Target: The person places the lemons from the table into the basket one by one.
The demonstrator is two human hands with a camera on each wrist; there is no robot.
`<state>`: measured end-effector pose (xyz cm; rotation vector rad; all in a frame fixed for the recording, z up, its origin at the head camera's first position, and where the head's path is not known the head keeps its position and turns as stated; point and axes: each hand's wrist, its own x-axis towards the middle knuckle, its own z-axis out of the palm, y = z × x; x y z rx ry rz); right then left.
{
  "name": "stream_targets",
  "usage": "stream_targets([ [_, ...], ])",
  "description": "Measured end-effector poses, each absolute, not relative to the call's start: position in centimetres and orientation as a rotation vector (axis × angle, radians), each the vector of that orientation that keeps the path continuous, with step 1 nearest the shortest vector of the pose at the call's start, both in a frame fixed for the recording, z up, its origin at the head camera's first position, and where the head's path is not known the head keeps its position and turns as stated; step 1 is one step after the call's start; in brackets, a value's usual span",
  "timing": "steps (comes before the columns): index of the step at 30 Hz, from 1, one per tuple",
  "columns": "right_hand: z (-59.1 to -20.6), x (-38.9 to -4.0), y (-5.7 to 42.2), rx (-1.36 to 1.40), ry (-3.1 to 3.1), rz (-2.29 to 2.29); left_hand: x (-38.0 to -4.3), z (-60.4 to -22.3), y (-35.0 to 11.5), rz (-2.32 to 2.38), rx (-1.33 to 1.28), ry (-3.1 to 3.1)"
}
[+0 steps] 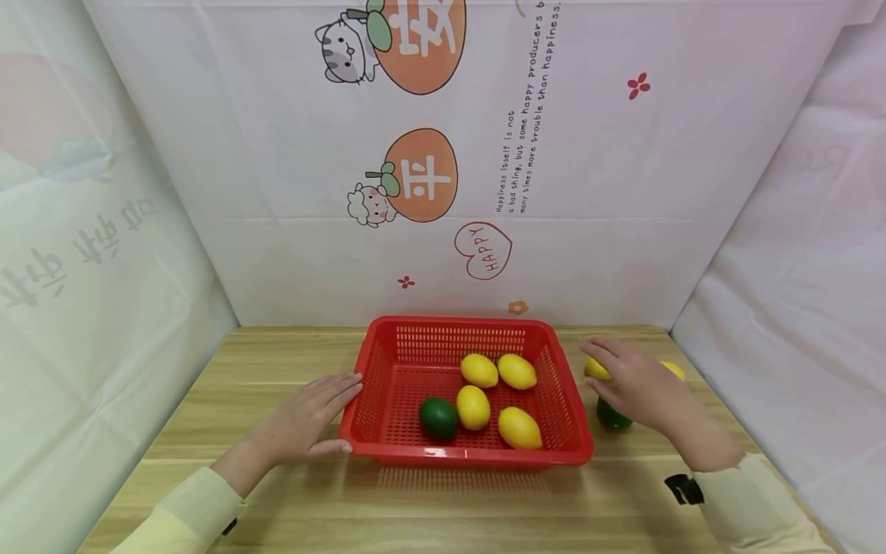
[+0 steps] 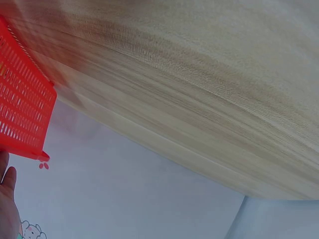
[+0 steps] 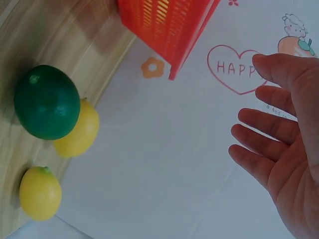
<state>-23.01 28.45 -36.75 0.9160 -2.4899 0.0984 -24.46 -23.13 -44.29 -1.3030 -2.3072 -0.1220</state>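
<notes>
A red plastic basket (image 1: 443, 452) stands on the wooden table, holding several yellow lemons (image 1: 474, 408) and one dark green lime-like fruit (image 1: 438, 418). My left hand (image 1: 301, 419) rests against the basket's left rim, fingers extended. Beyond the basket's right side, my right hand (image 1: 644, 385) is held above more fruit and holds nothing. In the right wrist view its fingers (image 3: 266, 132) are spread and slightly bent. Below it lie another dark green fruit (image 3: 47, 102), a lemon (image 3: 79, 132) partly behind it, and a second lemon (image 3: 41, 193) apart from them.
The wooden table (image 1: 277, 500) reaches to a white printed sheet (image 1: 581, 269) at the back. More white sheets hang along the left (image 1: 90, 308) and right (image 1: 803, 323) sides.
</notes>
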Motion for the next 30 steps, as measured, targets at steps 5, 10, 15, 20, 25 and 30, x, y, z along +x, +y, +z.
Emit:
stream_targets([
  [5,-37.1,-23.1,29.1,0.842,-2.545,0.092,-24.5,-44.3,-23.2,-0.122,-1.306,-2.302],
  [10,-37.5,-23.1,29.7,0.744,-2.641,0.101,-24.4,-44.3,-23.2,-0.114,-1.301,-2.315],
  [15,-38.3,-23.4,30.5,0.692,-2.703,0.119,-24.4,-44.2,-23.2,-0.108,-1.296,-2.324],
  [20,-39.5,-23.8,31.4,0.624,-2.800,0.133,-24.4,-44.2,-23.2,-0.113,-1.294,-2.323],
  [25,-40.7,-24.2,31.9,0.586,-2.839,0.125,-24.4,-44.3,-23.2,-0.106,-1.292,-2.317],
  [30,-41.8,-24.6,32.2,0.578,-2.865,0.134,-24.4,-44.3,-23.2,-0.112,-1.291,-2.317],
])
